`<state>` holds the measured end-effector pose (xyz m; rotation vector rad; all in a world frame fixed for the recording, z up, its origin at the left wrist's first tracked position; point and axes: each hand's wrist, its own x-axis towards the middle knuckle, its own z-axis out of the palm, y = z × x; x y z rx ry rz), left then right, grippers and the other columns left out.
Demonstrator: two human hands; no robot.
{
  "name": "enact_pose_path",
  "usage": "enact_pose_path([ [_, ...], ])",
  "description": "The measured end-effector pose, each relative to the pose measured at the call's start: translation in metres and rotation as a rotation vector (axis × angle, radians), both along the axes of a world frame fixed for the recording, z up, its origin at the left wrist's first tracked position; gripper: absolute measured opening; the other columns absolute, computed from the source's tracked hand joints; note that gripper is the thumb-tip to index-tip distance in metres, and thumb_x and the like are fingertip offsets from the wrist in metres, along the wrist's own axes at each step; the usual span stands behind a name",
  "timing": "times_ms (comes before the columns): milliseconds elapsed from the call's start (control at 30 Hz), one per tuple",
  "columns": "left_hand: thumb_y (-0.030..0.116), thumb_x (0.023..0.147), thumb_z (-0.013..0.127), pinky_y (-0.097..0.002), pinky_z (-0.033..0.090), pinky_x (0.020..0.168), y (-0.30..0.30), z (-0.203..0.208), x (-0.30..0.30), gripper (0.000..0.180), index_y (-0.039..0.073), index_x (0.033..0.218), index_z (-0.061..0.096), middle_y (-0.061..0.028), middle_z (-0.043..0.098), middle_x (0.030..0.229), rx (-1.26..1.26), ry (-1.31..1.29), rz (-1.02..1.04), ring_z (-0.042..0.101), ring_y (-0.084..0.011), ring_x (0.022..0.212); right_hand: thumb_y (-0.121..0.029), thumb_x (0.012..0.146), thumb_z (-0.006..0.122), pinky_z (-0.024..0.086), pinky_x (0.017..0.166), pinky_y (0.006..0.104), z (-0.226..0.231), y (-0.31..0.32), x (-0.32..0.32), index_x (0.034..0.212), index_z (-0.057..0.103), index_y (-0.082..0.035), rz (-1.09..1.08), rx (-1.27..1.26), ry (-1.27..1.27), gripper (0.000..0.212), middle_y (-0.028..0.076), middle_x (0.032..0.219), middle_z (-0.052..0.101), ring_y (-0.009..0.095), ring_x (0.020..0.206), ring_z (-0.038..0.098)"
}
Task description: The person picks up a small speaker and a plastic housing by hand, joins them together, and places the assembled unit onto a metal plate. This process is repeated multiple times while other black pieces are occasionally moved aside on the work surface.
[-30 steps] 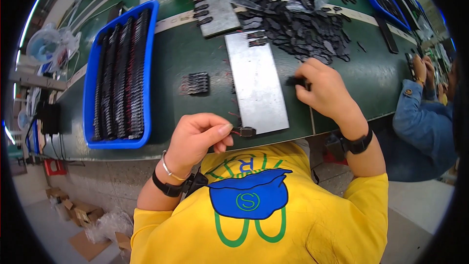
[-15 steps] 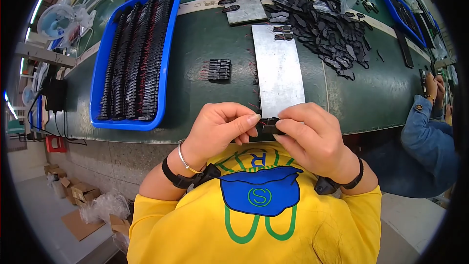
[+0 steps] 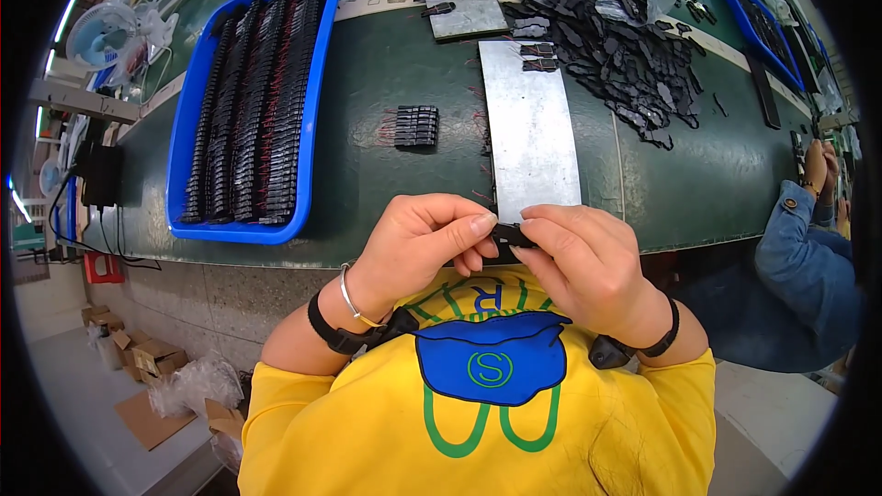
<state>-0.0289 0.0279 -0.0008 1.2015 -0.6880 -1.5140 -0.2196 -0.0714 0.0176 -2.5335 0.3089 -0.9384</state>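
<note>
Near the table's front edge, a small black plastic part (image 3: 513, 236) is held between my two hands. My left hand (image 3: 424, 237) pinches its left end between thumb and fingertips. The thumb and fingers of my right hand (image 3: 588, 255) close on its right end. Just beyond my hands lies a long silver metal plate (image 3: 533, 142). Two black parts with red wires (image 3: 538, 57) rest on its far end, and more red wires stick out along its left edge. To the left, a short row of black parts with red wires (image 3: 416, 127) sits on the green table.
A blue tray (image 3: 234, 234) at the left holds several packed columns of black parts. Beyond the plate spreads a heap of thin black pieces (image 3: 625, 60) beside clear plastic. A second metal plate (image 3: 469, 5) lies farther back. At the right, another person's denim sleeve (image 3: 795, 239) shows.
The black part has tilted between my fingers, and the red wire seen by my left thumb no longer shows. Both hands keep their grip. The table scene has shifted slightly in view.
</note>
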Motion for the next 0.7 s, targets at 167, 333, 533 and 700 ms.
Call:
enact_pose_path([
  [167,0.014,0.095,0.060,-0.0214,0.053,0.060,0.001,-0.001,0.000,0.018,-0.002,0.098,0.068,-0.0091,0.070,0.080,-0.003,-0.017,-0.009,0.064,-0.0102,0.065,0.003,0.067,0.075,0.054,0.061,0.0354,-0.001,0.000,0.000,0.092,0.062,0.001,-0.002,0.005,0.002,0.029,0.015,0.090,0.066,0.030,0.073,0.066],
  [333,0.010,0.094,0.061,-0.0216,0.054,0.063,0.003,0.002,-0.002,0.015,-0.002,0.098,0.068,-0.0089,0.070,0.082,-0.022,-0.062,-0.021,0.065,-0.0100,0.068,0.003,0.066,0.074,0.054,0.062,0.0358,-0.002,0.001,-0.002,0.094,0.062,0.002,0.002,-0.006,0.004,0.030,0.016,0.090,0.066,0.030,0.072,0.066],
  [533,0.003,0.089,0.065,-0.0208,0.053,0.066,0.009,0.005,-0.006,0.010,-0.002,0.097,0.067,-0.0087,0.069,0.085,-0.088,-0.086,-0.012,0.065,-0.0097,0.073,0.004,0.066,0.074,0.054,0.062,0.0354,-0.001,0.003,-0.003,0.095,0.062,0.003,0.016,-0.056,0.011,0.031,0.016,0.089,0.065,0.030,0.073,0.065],
  [700,-0.002,0.083,0.070,-0.0192,0.051,0.066,0.011,0.006,-0.007,0.012,-0.003,0.094,0.067,-0.0074,0.069,0.086,-0.231,-0.377,-0.021,0.064,-0.0087,0.073,0.002,0.067,0.074,0.054,0.063,0.0341,-0.003,0.003,-0.005,0.097,0.062,0.003,0.041,-0.117,-0.017,0.032,0.015,0.090,0.066,0.030,0.073,0.065],
])
